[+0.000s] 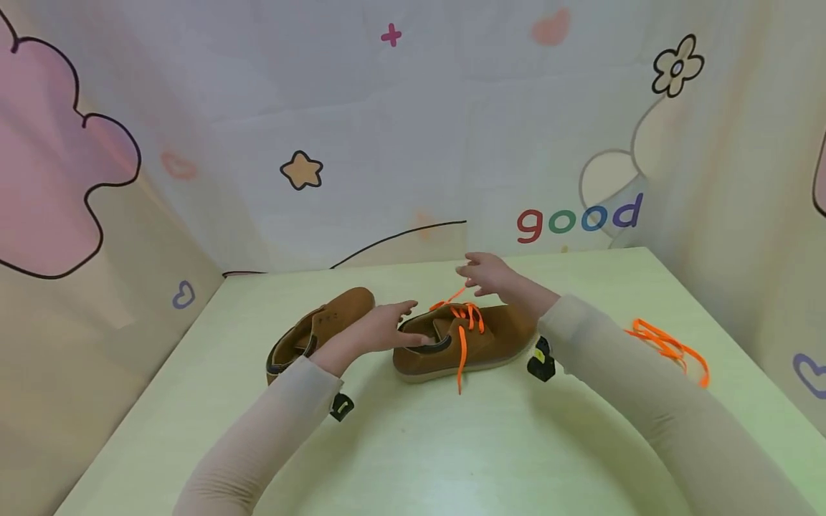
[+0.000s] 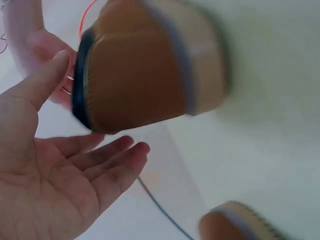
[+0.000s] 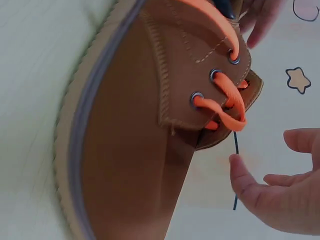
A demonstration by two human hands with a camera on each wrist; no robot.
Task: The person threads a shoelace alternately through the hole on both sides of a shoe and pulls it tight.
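A brown shoe (image 1: 497,337) lies on the table with its toe to the right. Orange lace (image 3: 227,107) runs through its eyelets; one end hangs down the near side, and another stretches up toward my right hand. That right hand (image 1: 493,276) hovers over the lacing, its fingers apart and loosely bent in the right wrist view, with no lace showing between them. My left hand (image 1: 387,326) is at the heel opening, thumb overlapping the near collar and fingers spread on the far side. In the left wrist view its palm (image 2: 55,170) holds nothing.
A second brown shoe (image 1: 345,308), with bare eyelets, stands left behind my left forearm. Loose orange lace (image 1: 667,344) lies in a tangle on the right of the pale table (image 1: 413,451). A printed curtain (image 1: 400,143) closes off the back and sides.
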